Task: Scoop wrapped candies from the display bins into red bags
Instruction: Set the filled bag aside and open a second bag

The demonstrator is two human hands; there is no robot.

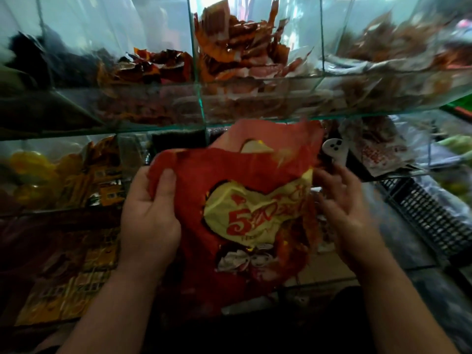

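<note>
Left hand (150,218): I clench the left edge of the red bag (204,169), thumb pressed on its front, fingers behind.
Right hand (342,210): at the bag's right edge, fingers loosely spread against the plastic; through the blur I cannot tell whether I pinch it.
Red bag: crumpled, held up between both hands in front of the lower shelf, a yellow heart print (255,213) facing me.
White plastic piece (334,148): just above my right fingers, three holes in it; held or not, unclear.
Upper glass bin (199,98): orange-red wrapped candies (229,47) heaped inside, above the bag.
Lower left bin: yellow and orange packets (76,180).
Black mesh basket (434,221): to my right.
</note>
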